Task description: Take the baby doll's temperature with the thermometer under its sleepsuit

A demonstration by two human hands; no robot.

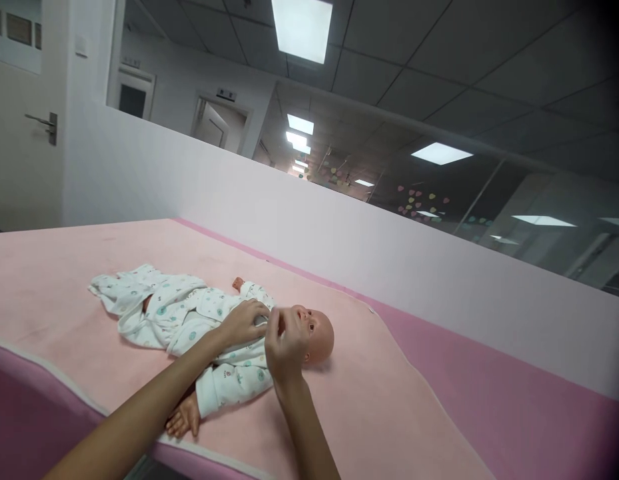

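A: What lies at the left of the frame?
B: A baby doll (224, 333) in a printed white romper (179, 310), stretched out on the pink mat (64, 267), head toward the centre.
A: And the hands?
B: The left hand (244, 321) rests on the doll's chest, fingers curled onto the cloth. Just right, the right hand (285, 343) pinches at the collar by the chin; what it grips, I cannot tell.

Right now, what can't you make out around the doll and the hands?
- Head view: the doll's collar, covered by the left hand.
- Part of the doll's face, behind the right hand.
- Whether the right fingertips pinch anything: too small to tell.
- Doll's legs inside the loose romper: hidden by cloth.
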